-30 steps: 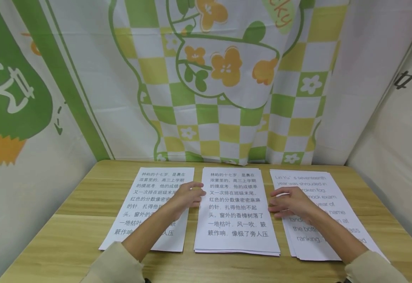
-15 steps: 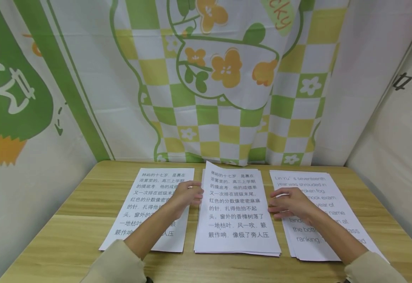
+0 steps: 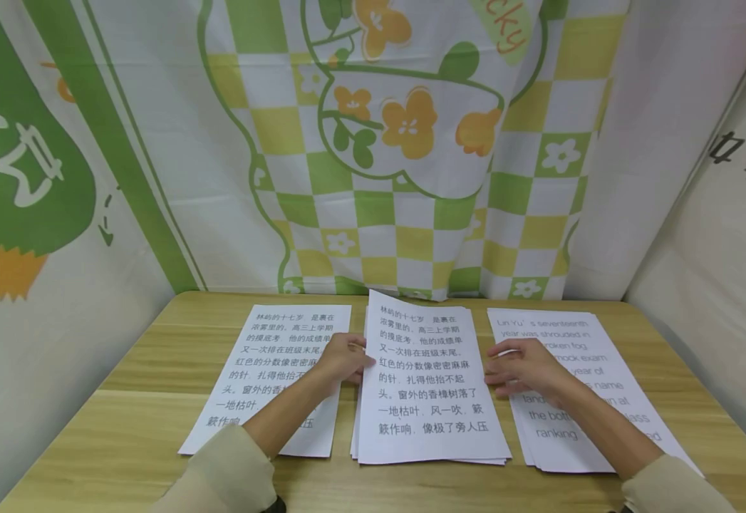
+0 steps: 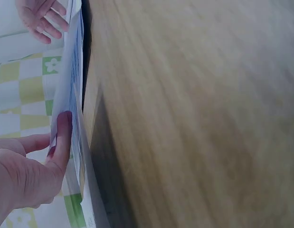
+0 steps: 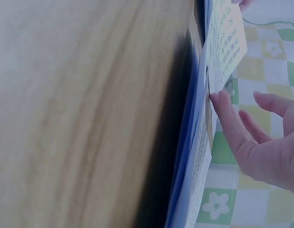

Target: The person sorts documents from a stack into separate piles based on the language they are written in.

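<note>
In the head view, a sheet of paper (image 3: 427, 399) printed with Chinese text is on top of the middle paper stack (image 3: 355, 449). My left hand (image 3: 342, 362) pinches this sheet at its left edge, and its upper left corner stands raised. The left wrist view shows the left hand (image 4: 35, 173) with thumb and fingers on opposite faces of the paper (image 4: 66, 80). My right hand (image 3: 529, 369) has its fingertips at the stack's right edge, its palm over the right stack. Relaxed, spread fingers show on the right hand (image 5: 265, 145) in the right wrist view.
Another Chinese-text sheet (image 3: 276, 338) lies at left, partly under my left forearm. At right is a stack of English-text sheets (image 3: 616, 442), slightly fanned. All rest on a wooden table (image 3: 122, 413), with a checked, flower-patterned curtain (image 3: 379, 235) behind its far edge.
My left hand has taken hold of the middle stack's top sheet. Its upper left corner has lifted, and the sheet has shifted slightly towards me. The right hand has stayed nearly still.
</note>
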`<state>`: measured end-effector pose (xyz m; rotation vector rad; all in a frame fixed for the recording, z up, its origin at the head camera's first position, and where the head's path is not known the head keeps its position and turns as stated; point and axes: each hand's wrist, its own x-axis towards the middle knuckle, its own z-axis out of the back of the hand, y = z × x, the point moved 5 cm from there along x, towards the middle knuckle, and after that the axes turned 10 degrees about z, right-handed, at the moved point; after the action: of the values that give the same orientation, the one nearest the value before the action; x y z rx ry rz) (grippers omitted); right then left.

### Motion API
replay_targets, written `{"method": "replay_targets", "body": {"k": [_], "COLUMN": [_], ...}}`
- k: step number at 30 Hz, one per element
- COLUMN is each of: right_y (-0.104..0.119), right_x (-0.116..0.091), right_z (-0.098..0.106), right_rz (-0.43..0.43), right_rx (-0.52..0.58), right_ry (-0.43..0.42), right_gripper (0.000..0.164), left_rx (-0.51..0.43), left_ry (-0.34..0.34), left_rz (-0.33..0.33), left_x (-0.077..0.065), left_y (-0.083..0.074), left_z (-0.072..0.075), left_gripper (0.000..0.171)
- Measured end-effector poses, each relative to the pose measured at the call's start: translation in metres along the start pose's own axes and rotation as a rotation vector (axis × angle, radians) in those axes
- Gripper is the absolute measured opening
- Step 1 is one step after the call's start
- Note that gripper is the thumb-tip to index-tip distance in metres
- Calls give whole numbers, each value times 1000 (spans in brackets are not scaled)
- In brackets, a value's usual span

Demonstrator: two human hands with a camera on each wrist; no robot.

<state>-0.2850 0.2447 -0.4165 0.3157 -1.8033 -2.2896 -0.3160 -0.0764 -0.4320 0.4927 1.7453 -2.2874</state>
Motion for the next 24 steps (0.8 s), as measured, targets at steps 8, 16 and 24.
{"method": "replay_targets", "body": {"k": [8,16,24], "right_y": [4,2,3], "right_x": [3,6,9], "right_z": [-3,-8,-11], "right_rz": [-12,-36,-21], "right_rx": [-83,-106,-56], "right_ry": [-48,-48,-109], "right_gripper": [43,46,51], "left_rx": [-49,-112,-120], "left_ry": [27,34,49], "left_rz": [27,75,88], "left_x": [2,1,-4], "left_y": [1,6,5], "left_z": [2,11,15], "left_gripper": [39,40,43]}}
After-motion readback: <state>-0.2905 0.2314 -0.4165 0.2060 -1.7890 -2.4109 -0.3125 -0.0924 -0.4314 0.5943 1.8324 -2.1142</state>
